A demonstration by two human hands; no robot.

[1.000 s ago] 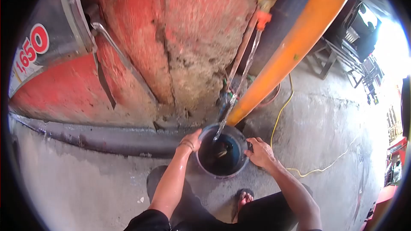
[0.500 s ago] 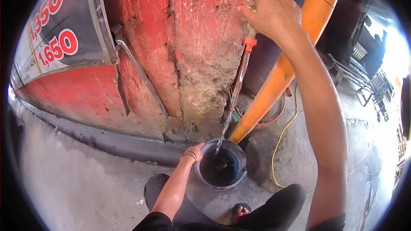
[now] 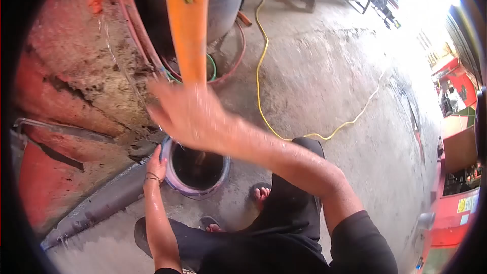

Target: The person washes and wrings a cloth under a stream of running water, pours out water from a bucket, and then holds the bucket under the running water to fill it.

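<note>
In the head view, the bucket (image 3: 175,185) stood on the concrete floor (image 3: 324,86), near its edge along the red wall (image 3: 40,83) and just beside the dark kerb (image 3: 111,200). The likeliest trouble was a spill: with only one hand steadying the rim, an uneven pull could have tipped the bucket and sent its dark liquid (image 3: 198,172) over the floor by the bare toes (image 3: 261,193). Splashing was a risk too, since the thin water stream (image 3: 109,45) from the tap (image 3: 95,0) slanted down close to the right hand (image 3: 190,114), which could have deflected it outside the rim.

The left hand (image 3: 155,167) had its fingers closed over the bucket's left rim, touching it. The right hand was blurred above the far rim, in front of the orange pole's (image 3: 186,30) foot; how far its fingers were open could not be told. The bucket lay below them, apparently apart.
</note>
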